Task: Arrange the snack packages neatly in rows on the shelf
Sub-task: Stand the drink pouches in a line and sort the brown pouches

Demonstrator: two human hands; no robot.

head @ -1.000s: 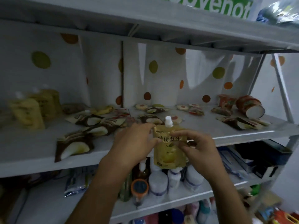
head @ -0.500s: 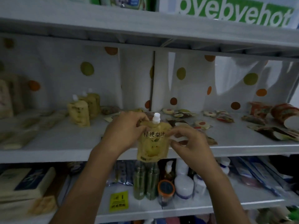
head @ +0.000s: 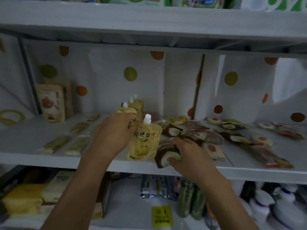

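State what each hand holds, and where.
Left hand pinches the yellow spout pouch by its top left corner. Right hand grips a brown snack packet near its front end.

dim, bluish cast | soft motion blur throughout | wide-angle bowing at edges | pale glare upper right

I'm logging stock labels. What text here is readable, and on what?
"桔梗梨汁": yellow pouch, held by the left hand.
Green letters, top box: cut off, unreadable.
Yellow sign, lower shelf: blurred.
Tan bag: blurred.
On the brown packet in the right hand: nothing readable.
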